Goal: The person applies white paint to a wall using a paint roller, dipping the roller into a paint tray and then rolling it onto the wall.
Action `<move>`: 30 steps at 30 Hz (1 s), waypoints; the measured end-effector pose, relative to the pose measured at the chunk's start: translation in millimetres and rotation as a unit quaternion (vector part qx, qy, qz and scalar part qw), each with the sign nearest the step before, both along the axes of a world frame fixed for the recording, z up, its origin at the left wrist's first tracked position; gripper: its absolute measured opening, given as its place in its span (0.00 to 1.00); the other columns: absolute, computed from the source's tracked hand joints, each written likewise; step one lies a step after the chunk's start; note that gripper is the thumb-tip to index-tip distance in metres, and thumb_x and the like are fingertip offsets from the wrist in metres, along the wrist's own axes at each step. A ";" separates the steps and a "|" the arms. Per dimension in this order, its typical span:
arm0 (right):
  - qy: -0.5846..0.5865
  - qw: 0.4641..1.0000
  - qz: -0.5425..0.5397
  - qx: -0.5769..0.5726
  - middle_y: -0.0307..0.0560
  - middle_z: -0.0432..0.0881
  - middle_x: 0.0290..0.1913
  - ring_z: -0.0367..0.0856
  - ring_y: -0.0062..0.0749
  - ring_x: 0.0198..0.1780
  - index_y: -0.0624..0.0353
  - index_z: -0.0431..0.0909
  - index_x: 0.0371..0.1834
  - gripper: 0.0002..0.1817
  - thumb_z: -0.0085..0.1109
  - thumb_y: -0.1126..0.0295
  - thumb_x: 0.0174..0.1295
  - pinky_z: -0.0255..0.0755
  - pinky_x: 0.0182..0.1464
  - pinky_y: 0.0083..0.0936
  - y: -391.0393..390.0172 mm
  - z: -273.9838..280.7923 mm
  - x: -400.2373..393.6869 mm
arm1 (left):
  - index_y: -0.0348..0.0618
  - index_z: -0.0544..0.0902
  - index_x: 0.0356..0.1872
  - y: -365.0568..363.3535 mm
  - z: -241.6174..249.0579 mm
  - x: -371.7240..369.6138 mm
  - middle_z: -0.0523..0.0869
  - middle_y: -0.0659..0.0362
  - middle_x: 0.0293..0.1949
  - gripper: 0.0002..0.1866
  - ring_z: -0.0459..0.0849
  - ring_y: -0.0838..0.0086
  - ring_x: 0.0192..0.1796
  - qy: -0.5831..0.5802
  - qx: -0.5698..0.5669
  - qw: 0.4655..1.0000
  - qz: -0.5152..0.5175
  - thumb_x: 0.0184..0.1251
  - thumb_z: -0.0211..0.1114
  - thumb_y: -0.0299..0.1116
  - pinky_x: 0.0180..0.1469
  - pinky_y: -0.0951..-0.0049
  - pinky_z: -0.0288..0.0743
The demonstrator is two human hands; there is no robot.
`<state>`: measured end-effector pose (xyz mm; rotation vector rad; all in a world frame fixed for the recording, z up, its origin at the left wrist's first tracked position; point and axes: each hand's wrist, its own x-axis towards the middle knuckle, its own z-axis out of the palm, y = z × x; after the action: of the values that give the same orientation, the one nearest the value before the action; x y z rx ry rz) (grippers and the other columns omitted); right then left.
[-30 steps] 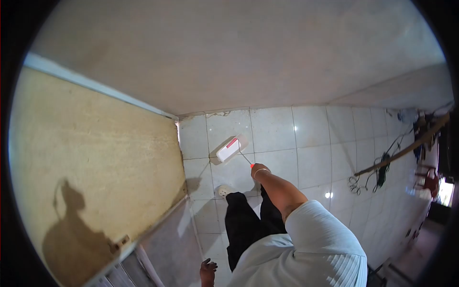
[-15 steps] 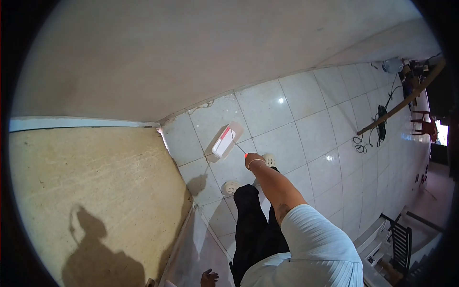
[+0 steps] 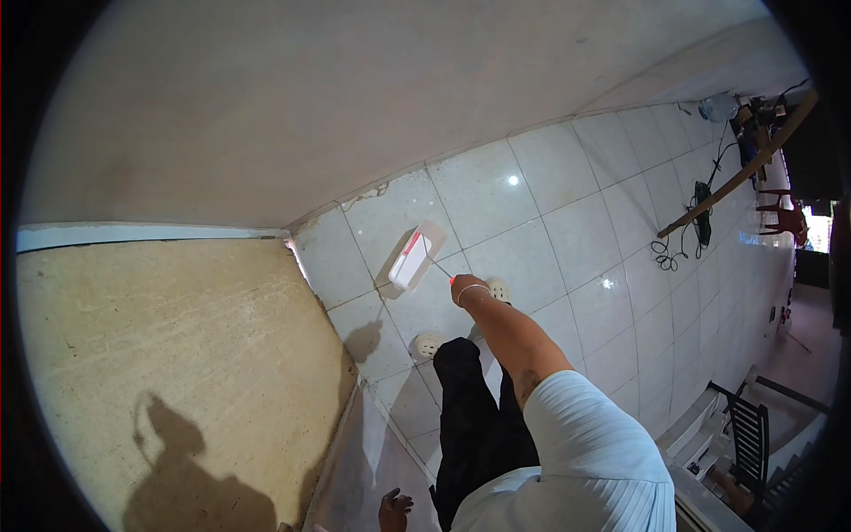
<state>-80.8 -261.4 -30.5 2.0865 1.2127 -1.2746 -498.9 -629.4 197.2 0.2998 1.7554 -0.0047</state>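
Observation:
My right hand [image 3: 468, 288] is closed round the orange-red handle of what looks like a paint roller [image 3: 441, 268]. Its thin wire frame runs down to a small white tray [image 3: 409, 270] on the tiled floor, where a red-pink strip shows along the upper part. At this size the roller head is hard to make out inside the tray. My left hand [image 3: 394, 509] hangs low at the bottom edge, fingers apart, with nothing visible in it. Both my feet, in pale clogs [image 3: 429, 345], stand just this side of the tray.
A plain wall [image 3: 266, 115] rises beyond the tiles, and a yellowish surface [image 3: 168, 346] at left carries my shadow. On the right lie a long wooden pole [image 3: 745, 173] and a coiled dark cable [image 3: 702, 222]. Farther off are a red chair [image 3: 782, 219] and a dark slatted chair [image 3: 749, 434].
The view has shifted slightly. My right hand keeps its grip on the roller, which stays at the tray. My left hand appears a little higher and farther right.

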 end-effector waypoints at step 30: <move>0.052 0.996 0.078 -0.009 0.55 0.83 0.53 0.82 0.46 0.56 0.59 0.83 0.49 0.15 0.51 0.72 0.63 0.77 0.52 0.39 -3.6 25.2 -2.1 | 0.38 0.73 0.61 -4.2 10.5 10.5 0.85 0.53 0.41 0.22 0.84 0.69 0.42 0.003 0.028 1.000 -0.013 0.69 0.56 0.37 0.45 0.68 0.79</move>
<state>-82.8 -265.0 -5.2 1.8924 1.3747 -1.3300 -488.4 -633.6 207.6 0.3635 1.7601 0.0256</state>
